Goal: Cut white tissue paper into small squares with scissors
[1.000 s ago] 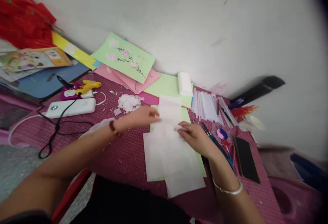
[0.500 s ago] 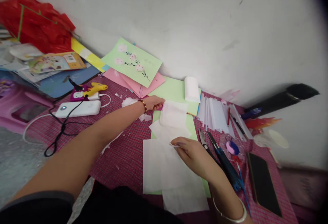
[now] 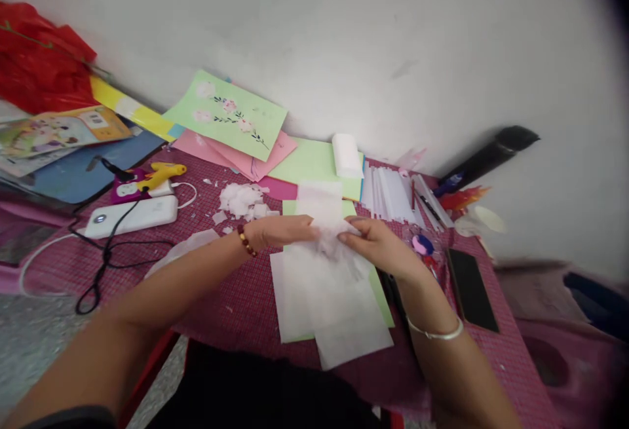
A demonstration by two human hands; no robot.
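Note:
My left hand (image 3: pixel 282 231) and my right hand (image 3: pixel 376 245) meet over the middle of the table, both pinched on a thin white tissue sheet (image 3: pixel 328 239) that bunches between the fingertips. More white tissue sheets (image 3: pixel 327 298) lie flat under my hands on a light green paper (image 3: pixel 381 291). A pile of white tissue scraps (image 3: pixel 242 198) sits just beyond my left wrist. Another white sheet (image 3: pixel 320 198) lies behind my fingers.
The table has a red checked cloth (image 3: pixel 230 285). At left lie a white power bank (image 3: pixel 132 216), a yellow glue gun (image 3: pixel 157 175) and black cables (image 3: pixel 105 255). Coloured cards (image 3: pixel 226 114) lean on the wall. White strips (image 3: pixel 388 193), pens, scissors and a black phone (image 3: pixel 469 288) lie at right.
My left hand has drawn back from the far scraps to the centre. Both hands have come together on the tissue sheet, which is now bunched up.

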